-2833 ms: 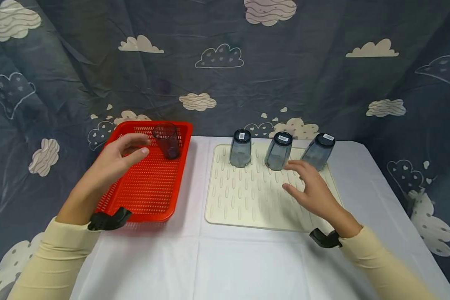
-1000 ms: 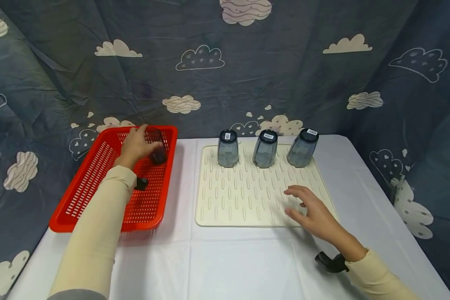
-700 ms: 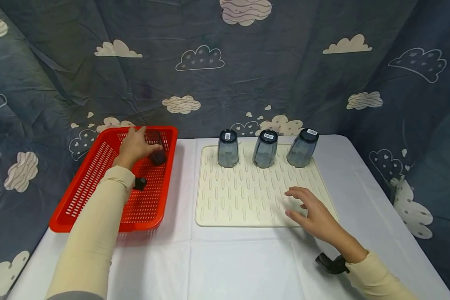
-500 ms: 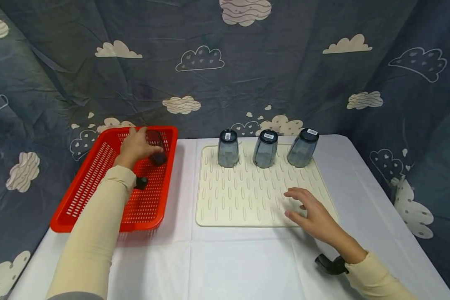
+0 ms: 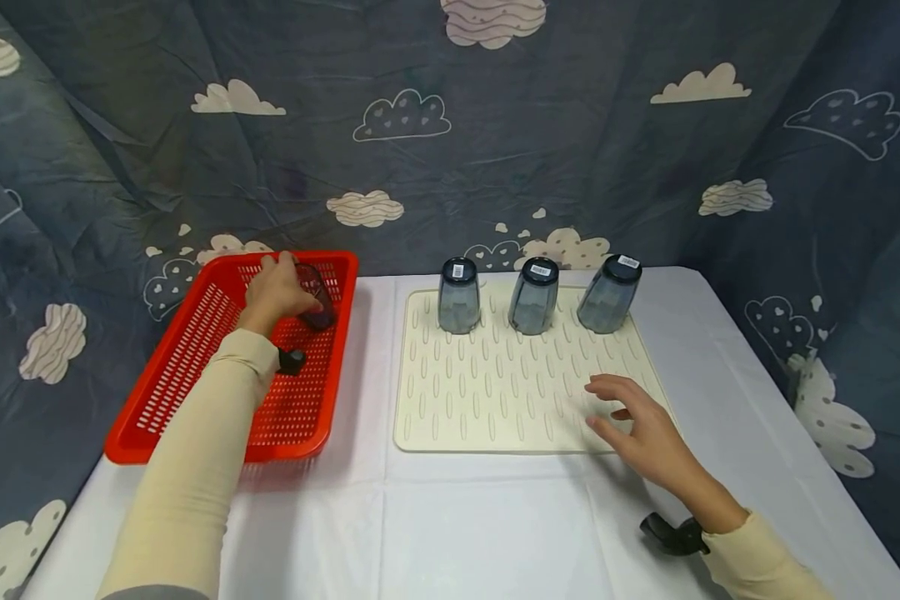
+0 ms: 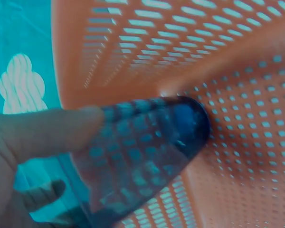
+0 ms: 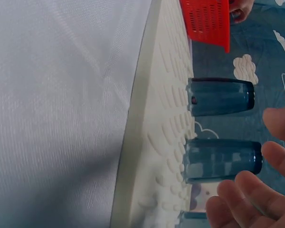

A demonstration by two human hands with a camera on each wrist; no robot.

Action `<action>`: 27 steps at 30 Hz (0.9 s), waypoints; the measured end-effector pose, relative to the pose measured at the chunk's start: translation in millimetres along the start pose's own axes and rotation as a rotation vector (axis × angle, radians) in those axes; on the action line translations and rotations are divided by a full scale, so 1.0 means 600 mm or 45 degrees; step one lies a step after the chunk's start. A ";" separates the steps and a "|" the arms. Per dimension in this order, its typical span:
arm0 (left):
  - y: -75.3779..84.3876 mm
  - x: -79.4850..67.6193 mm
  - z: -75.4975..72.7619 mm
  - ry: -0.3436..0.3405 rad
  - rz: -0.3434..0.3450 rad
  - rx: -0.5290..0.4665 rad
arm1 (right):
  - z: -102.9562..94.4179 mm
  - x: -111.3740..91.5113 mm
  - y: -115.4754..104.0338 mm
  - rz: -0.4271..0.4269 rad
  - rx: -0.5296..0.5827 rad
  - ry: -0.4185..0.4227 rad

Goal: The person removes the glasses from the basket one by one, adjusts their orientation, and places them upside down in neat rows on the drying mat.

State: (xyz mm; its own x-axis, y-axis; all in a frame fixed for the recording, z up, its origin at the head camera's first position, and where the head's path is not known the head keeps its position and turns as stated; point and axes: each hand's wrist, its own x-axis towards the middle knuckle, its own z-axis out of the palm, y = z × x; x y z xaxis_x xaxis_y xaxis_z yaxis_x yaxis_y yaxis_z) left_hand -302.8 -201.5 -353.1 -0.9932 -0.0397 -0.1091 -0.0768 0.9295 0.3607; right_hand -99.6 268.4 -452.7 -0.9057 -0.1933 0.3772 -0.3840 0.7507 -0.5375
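Observation:
My left hand (image 5: 273, 292) reaches into the red plastic basket (image 5: 311, 417) and grips a dark tinted drinking glass (image 5: 318, 304) near its back right corner. In the left wrist view the thumb lies along one side of this glass (image 6: 137, 147) by its rim, with fingers on the far side; the dark base points into the basket. My right hand (image 5: 641, 429) hovers with relaxed fingers over the front right of a cream ribbed mat (image 5: 487, 400), holding nothing. Three similar glasses stand upside down along the mat's back edge: left (image 5: 459, 298), middle (image 5: 534, 298) and right (image 5: 610, 296).
A white cloth (image 5: 487, 525) covers the table, with a strip of it between basket and mat. A dark curtain (image 5: 570, 167) with cloud prints hangs behind and at both sides. Black wrist bands with cameras sit on both wrists.
My left hand has gone from above the basket's left side down to the glass and taken hold of it; the glass tilts slightly more. My right hand has drawn back from the upturned glasses.

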 end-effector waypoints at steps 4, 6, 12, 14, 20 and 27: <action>0.013 -0.005 -0.003 0.007 0.020 0.051 | -0.005 -0.002 0.004 -0.009 0.000 0.071; 0.016 -0.006 -0.005 -0.017 0.039 0.090 | -0.005 -0.004 0.006 -0.010 0.000 0.092; 0.013 -0.003 -0.004 -0.124 0.091 0.155 | -0.004 -0.007 0.017 -0.004 -0.013 0.132; 0.008 -0.004 -0.004 -0.136 0.091 0.135 | -0.004 -0.005 0.018 -0.001 -0.017 0.126; -0.009 -0.010 -0.003 -0.106 0.098 0.001 | -0.003 -0.002 0.019 0.031 -0.011 0.085; -0.044 -0.020 -0.008 -0.026 0.064 -0.136 | -0.005 -0.001 0.018 0.073 0.013 0.054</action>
State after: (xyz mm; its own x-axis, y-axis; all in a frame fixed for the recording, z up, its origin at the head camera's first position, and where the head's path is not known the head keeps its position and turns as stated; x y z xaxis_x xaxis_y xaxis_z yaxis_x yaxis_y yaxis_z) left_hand -289.4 -227.6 -357.1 -0.9941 0.0144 -0.1071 -0.0370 0.8859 0.4624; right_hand -102.8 278.1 -456.4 -0.9180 -0.1226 0.3772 -0.3335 0.7535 -0.5666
